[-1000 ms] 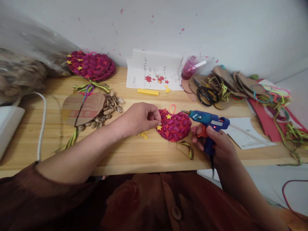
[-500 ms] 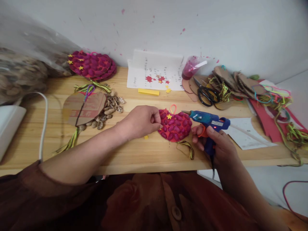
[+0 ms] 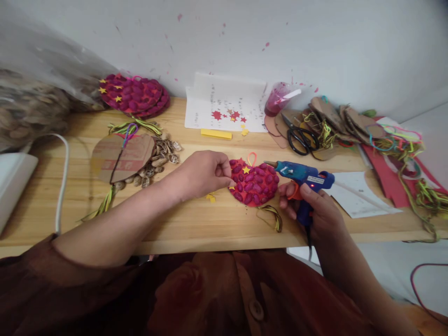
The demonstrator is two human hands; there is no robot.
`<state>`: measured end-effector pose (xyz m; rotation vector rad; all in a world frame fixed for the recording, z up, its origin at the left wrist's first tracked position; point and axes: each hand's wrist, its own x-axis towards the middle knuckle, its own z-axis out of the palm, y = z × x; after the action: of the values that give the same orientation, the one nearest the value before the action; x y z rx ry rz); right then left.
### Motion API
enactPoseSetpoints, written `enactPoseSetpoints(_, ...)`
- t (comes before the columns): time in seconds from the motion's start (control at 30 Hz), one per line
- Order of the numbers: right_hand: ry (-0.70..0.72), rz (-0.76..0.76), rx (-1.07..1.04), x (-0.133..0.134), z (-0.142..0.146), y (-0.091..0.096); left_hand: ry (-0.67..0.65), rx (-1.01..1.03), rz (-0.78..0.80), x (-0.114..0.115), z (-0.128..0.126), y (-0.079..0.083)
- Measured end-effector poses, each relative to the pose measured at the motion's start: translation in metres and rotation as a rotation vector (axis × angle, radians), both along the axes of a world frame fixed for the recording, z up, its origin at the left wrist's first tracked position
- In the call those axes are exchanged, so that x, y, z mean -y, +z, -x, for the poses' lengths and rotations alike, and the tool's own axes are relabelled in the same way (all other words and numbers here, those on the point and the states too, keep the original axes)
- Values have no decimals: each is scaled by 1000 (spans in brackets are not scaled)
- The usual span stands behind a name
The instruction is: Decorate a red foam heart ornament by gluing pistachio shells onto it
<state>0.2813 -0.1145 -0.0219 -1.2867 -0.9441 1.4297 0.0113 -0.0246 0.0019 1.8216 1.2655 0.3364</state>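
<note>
A red disc covered with magenta-painted nutshells (image 3: 257,186) lies flat on the table, with a pink-orange loop at its top and a tassel (image 3: 278,219) below. Yellow and red paper stars sit on it, one yellow star (image 3: 246,170) near the top. My left hand (image 3: 206,175) is at the disc's left edge, thumb and fingers pinched; whatever they hold is hidden. In my right hand (image 3: 320,212) is a blue hot glue gun (image 3: 303,172), its red light lit and its nozzle just above the disc's upper right edge. Small yellow paper pieces (image 3: 210,198) lie under my left hand.
White sheets (image 3: 199,109) with paper stars stand at the back beside a cup of magenta paint (image 3: 276,100). Black scissors (image 3: 301,140) and cardboard discs (image 3: 327,112) lie right. A cardboard disc (image 3: 122,158) with shells, finished discs (image 3: 140,95) and a bag of shells (image 3: 31,102) are left.
My left hand has drawn slightly left and up from the disc, showing more of its left edge, a yellow star there and the yellow pieces below. My right hand with the glue gun stays put.
</note>
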Motion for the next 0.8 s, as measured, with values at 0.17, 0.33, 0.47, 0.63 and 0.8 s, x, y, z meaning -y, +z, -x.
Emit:
enactPoseSetpoints(0.17,11,-26,1,-2,-2,-3,3,-25,37,3,-5,1)
enactPoseSetpoints(0.33,27,-51,16,-1,-3,-4,-4,-39,26,4,-6,0)
enactPoseSetpoints(0.47,25,-39,-30,1,-2,-3,4,-8,29,1,-3,-1)
enactPoseSetpoints(0.63,13,-33,-53,0,-2,-3,29,-14,20,-1,-1,-1)
enactPoseSetpoints(0.8,27,-22,-17,0,-1,-3,-4,-43,17,2,-5,-3)
